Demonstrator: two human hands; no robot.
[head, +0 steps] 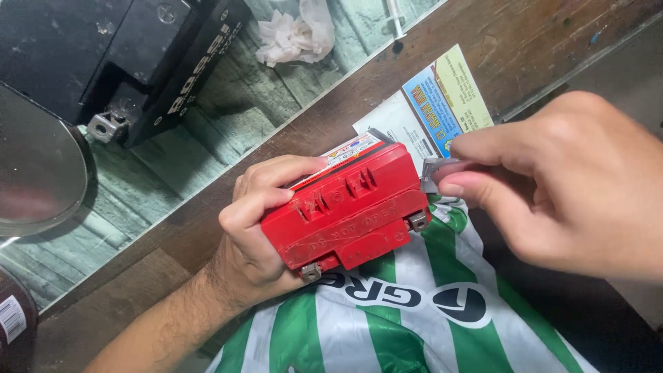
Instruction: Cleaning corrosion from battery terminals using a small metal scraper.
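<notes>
Wooden worktop (290, 145) beneath everything. Green-white striped cloth (407, 324) draped at lower centre. Black battery (138, 55) at upper left, well apart. Red battery (349, 207) held above cloth edge, tilted, lid facing up. Left hand (259, 235) gripping red battery's left end, fingers curled around it. Right hand (559, 186) just beside red battery's right corner, fingers pinching small grey strip (431, 173). Printed leaflet (442, 97) behind. Crumpled tissue (297, 31) at top.

left hand (252, 235): bare, hairy forearm | right hand (552, 186): bare | no sleeves, short nails
</notes>
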